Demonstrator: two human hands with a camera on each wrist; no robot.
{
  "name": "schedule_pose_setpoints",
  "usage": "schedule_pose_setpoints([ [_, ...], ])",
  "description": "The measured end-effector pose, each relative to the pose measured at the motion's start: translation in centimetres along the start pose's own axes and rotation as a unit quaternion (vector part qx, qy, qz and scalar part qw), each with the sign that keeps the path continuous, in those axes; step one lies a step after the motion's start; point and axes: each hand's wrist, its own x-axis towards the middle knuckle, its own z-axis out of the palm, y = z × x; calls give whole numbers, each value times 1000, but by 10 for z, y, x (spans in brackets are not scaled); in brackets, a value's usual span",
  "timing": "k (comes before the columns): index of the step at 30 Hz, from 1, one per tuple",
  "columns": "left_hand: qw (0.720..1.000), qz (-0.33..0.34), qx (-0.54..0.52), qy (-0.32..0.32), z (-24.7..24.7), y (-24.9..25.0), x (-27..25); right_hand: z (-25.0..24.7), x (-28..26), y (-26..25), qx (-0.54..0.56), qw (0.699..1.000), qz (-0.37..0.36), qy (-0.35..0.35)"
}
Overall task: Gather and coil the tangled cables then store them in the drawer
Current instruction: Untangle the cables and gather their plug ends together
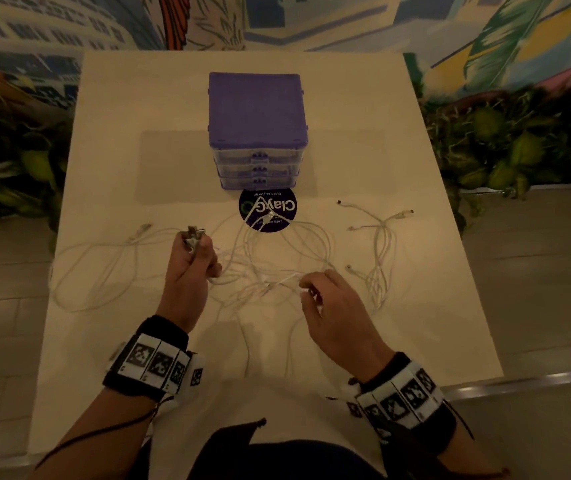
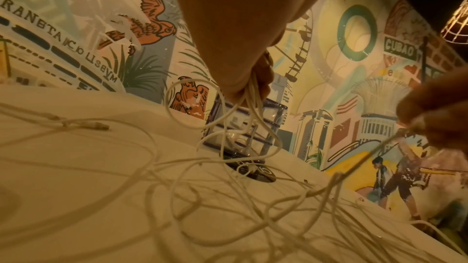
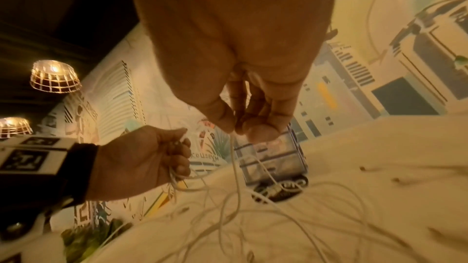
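Note:
Thin white cables (image 1: 277,258) lie tangled across the middle of the pale table (image 1: 104,168). My left hand (image 1: 196,258) is fisted around a bunch of cable ends, with metal plugs (image 1: 192,235) sticking out above the fist; strands hang from it (image 2: 249,95). My right hand (image 1: 311,284) pinches one strand between thumb and fingertips (image 3: 234,127) just above the tangle. A purple-topped drawer unit (image 1: 255,112) with three clear drawers, all pushed in, stands behind the cables.
A separate multi-plug cable (image 1: 379,244) lies at the right of the table. A long loop (image 1: 87,271) sprawls toward the left edge. A round dark sticker (image 1: 284,211) sits in front of the drawers. Plants flank the table on both sides.

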Motion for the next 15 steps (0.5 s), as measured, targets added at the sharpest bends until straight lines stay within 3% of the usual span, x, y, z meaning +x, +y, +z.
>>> schedule_pose_setpoints([
  [9,991,42,27,-126,27,10,-18,-6,29,-38,133,984,-118,18],
  [15,990,11,-37,-135,35,6,-28,12,37,-49,307,949,-5,69],
])
